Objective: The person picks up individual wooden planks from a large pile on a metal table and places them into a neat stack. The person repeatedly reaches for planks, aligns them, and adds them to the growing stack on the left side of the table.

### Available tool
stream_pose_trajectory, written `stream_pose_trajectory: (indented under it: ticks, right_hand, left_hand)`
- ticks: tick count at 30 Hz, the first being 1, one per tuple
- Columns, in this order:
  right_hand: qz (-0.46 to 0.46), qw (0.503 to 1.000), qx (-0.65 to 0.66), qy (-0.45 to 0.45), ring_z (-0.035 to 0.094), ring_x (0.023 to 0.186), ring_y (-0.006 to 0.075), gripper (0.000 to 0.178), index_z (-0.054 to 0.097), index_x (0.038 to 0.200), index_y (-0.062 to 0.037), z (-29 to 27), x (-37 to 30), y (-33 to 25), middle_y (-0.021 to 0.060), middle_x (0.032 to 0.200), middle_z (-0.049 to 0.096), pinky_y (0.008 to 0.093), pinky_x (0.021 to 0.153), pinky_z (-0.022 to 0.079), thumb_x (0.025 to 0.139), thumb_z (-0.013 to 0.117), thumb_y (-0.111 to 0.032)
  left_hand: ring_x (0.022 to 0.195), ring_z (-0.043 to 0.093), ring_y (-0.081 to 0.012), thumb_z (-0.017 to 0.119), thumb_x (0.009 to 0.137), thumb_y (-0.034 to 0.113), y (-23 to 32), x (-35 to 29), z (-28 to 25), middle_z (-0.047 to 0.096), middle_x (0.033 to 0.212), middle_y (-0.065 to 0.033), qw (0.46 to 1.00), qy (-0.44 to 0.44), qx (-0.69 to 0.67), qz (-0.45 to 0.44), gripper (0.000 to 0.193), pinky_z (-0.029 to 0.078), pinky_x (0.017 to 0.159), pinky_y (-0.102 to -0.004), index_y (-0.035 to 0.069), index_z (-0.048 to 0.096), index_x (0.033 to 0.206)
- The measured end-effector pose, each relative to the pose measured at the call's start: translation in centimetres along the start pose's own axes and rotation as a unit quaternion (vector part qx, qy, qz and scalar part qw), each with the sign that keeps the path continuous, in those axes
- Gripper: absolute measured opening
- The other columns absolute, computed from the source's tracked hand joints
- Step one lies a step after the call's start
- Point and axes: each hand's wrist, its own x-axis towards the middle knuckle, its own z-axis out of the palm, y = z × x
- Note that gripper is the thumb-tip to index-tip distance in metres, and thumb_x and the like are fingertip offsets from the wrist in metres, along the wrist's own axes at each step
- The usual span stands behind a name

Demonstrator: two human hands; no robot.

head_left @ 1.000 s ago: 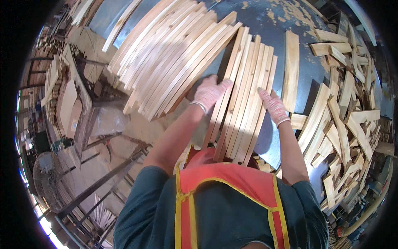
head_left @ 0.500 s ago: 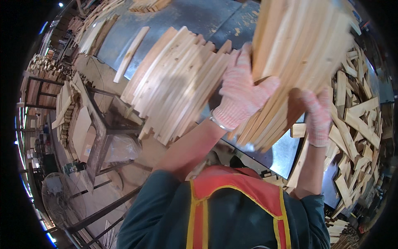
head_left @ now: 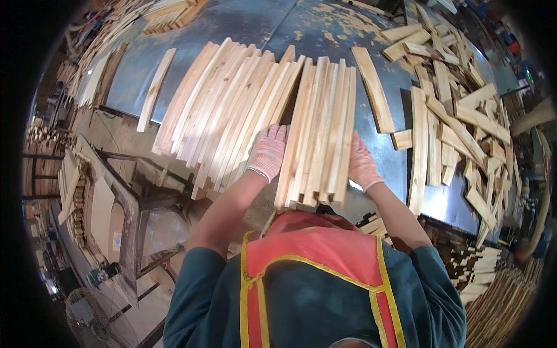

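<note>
Several wooden strips (head_left: 318, 130) lie side by side across the worktop's (head_left: 232, 32) near edge, long axis pointing away from the person; left hand (head_left: 268, 155) and right hand (head_left: 363, 162) flank them, about equally near; fingers partly hidden, I cannot tell whether they grip.

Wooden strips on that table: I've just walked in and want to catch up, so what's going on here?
A person has a gloved left hand and a gloved right hand at opposite sides of a bundle of wooden strips. A larger row of strips lies just left of the bundle, a single strip lies apart to its right, and loose wood pieces are heaped farther right on the blue-grey table.
</note>
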Motion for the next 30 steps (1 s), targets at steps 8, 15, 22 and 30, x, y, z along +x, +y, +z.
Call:
stream_pose_trajectory:
  ticks: [8, 15, 22, 30]
  right_hand:
    - [0.064, 0.963, 0.191, -0.177, 0.063, 0.128, 0.0437, 0.081, 0.041, 0.156, 0.0020, -1.0, 0.5, 2.9, 0.0250, 0.137, 0.067, 0.0459, 0.105, 0.052, 0.090, 0.071, -0.034]
    - [0.050, 0.885, 0.407, -0.223, 0.063, 0.130, 0.0360, 0.112, 0.030, 0.152, 0.0151, -2.4, 2.9, -3.1, 0.0304, 0.135, 0.065, 0.0391, 0.110, 0.049, 0.081, 0.084, -0.053]
    - [0.014, 0.790, 0.552, -0.267, 0.068, 0.087, 0.0257, 0.078, 0.035, 0.148, 0.0045, -0.3, 4.1, 0.1, 0.0175, 0.100, 0.069, 0.0331, 0.078, 0.056, 0.093, 0.076, -0.032]
    - [0.225, 0.852, 0.329, -0.340, 0.059, 0.062, 0.0172, 0.055, 0.058, 0.143, -0.0125, -2.6, 13.1, -3.6, 0.0076, 0.088, 0.062, 0.0328, 0.055, 0.052, 0.095, 0.079, -0.031]
  left_hand:
    - [0.150, 0.043, -0.0287, 0.054, 0.097, 0.016, -0.6, -3.1, -1.3, 0.056, 0.154, -0.0077, 0.998, -0.022, 0.029, 0.051, 0.050, 0.034, 0.122, -0.0440, 0.010, 0.059, 0.146]
    - [0.146, 0.043, -0.0351, 0.056, 0.098, 0.039, 4.9, -4.4, -2.7, 0.053, 0.151, -0.0141, 0.996, 0.072, -0.037, 0.032, 0.065, 0.025, 0.128, -0.0518, 0.004, 0.051, 0.153]
    - [0.132, 0.051, -0.0339, 0.067, 0.085, 0.037, 10.2, -1.5, -2.7, 0.057, 0.135, -0.0138, 0.990, 0.091, -0.110, 0.020, 0.065, 0.033, 0.120, -0.0519, 0.004, 0.060, 0.140]
    - [0.148, 0.036, -0.0290, 0.060, 0.092, 0.034, 8.8, -0.7, 1.5, 0.051, 0.145, -0.0049, 0.989, 0.068, -0.114, 0.067, 0.051, 0.020, 0.129, -0.0498, 0.025, 0.061, 0.142]
